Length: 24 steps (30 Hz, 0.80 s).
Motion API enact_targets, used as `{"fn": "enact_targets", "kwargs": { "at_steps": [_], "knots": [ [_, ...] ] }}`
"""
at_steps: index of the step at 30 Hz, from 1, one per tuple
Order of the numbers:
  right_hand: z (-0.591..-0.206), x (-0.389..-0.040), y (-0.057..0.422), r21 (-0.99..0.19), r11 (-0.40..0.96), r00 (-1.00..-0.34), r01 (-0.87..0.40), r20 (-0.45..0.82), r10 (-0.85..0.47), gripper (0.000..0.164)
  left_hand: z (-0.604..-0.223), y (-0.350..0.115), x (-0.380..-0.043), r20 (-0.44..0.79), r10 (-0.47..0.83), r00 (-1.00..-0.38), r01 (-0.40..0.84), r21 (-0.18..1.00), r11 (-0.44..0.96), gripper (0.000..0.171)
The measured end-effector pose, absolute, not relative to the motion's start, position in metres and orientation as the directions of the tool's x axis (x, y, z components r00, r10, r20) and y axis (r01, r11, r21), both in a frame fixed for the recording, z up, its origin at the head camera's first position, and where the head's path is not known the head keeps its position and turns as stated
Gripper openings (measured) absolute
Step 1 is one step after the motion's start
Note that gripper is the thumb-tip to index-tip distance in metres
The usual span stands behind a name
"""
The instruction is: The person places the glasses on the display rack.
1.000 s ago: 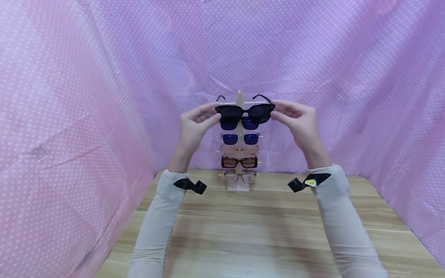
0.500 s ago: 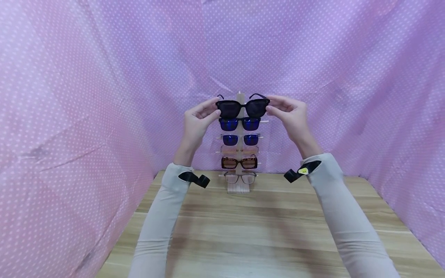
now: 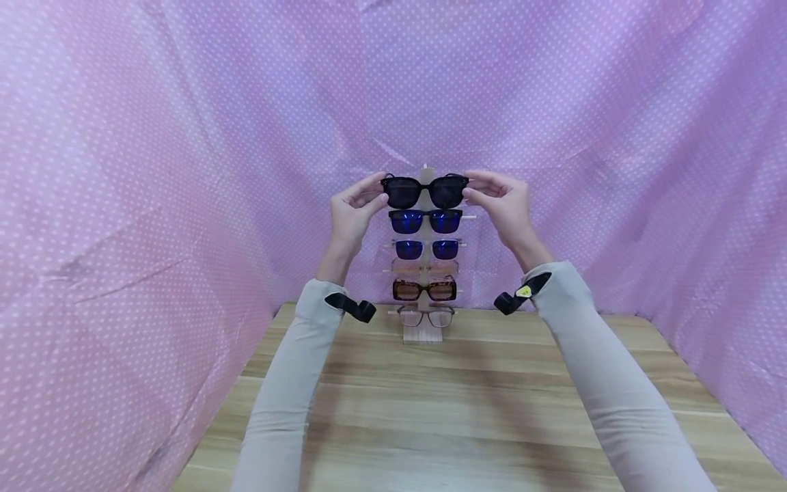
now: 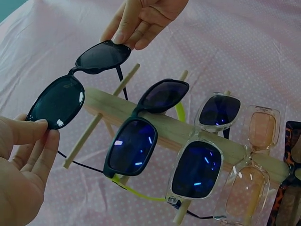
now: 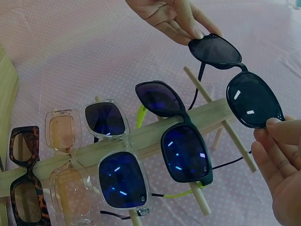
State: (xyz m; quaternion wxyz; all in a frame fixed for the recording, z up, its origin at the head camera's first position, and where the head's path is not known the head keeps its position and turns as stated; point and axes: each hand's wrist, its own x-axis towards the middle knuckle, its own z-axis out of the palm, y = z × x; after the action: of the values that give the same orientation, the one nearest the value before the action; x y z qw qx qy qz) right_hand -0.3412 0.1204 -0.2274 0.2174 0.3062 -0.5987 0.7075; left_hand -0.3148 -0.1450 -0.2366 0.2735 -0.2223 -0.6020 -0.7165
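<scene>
Both hands hold a pair of black sunglasses (image 3: pixel 402 194) at the top of a wooden eyewear stand (image 3: pixel 423 333). The left hand (image 3: pixel 348 222) pinches one outer corner of the frame between thumb and fingers; the right hand (image 3: pixel 507 210) pinches the other. In the left wrist view the dark lenses (image 4: pixel 59 101) face the camera, and the temples reach back past the top rod (image 4: pixel 82 141). Whether the temples rest on that rod cannot be told. Just below sit black-framed sunglasses with blue lenses (image 5: pixel 184 153), touched by neither hand.
Lower on the stand hang clear-framed blue-lens sunglasses (image 3: pixel 409 250), pale pink-orange glasses (image 5: pixel 70 188), tortoiseshell sunglasses (image 3: pixel 407 290) and thin-framed clear glasses (image 3: pixel 410 316). The stand is at the back of a wooden table (image 3: pixel 399 410). Pink dotted cloth (image 3: pixel 246 102) surrounds it.
The black sunglasses have moved back toward the stand's top and slightly left, uncovering the blue-lens pair below. The right hand has shifted left and the left hand slightly right.
</scene>
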Motion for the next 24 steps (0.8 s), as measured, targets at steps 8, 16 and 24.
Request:
{"fn": "enact_targets", "kwargs": {
  "at_steps": [8, 16, 24],
  "knots": [
    [-0.228, -0.351, 0.12, -0.74, -0.106, -0.74, -0.665, 0.671, -0.049, 0.031, -0.24, -0.143, -0.327, 0.621, -0.157, -0.768, 0.639, 0.76, -0.118, 0.039],
    [-0.229, -0.354, 0.122, -0.753, -0.153, -0.757, -0.64, 0.652, -0.046, 0.031, -0.241, -0.139, -0.33, 0.6, -0.18, -0.78, 0.624, 0.767, -0.147, 0.04],
    [-0.234, -0.355, 0.122, -0.763, -0.161, -0.768, -0.626, 0.639, -0.044, 0.032, -0.243, -0.136, -0.329, 0.576, -0.185, -0.797, 0.603, 0.78, -0.167, 0.04]
  ]
}}
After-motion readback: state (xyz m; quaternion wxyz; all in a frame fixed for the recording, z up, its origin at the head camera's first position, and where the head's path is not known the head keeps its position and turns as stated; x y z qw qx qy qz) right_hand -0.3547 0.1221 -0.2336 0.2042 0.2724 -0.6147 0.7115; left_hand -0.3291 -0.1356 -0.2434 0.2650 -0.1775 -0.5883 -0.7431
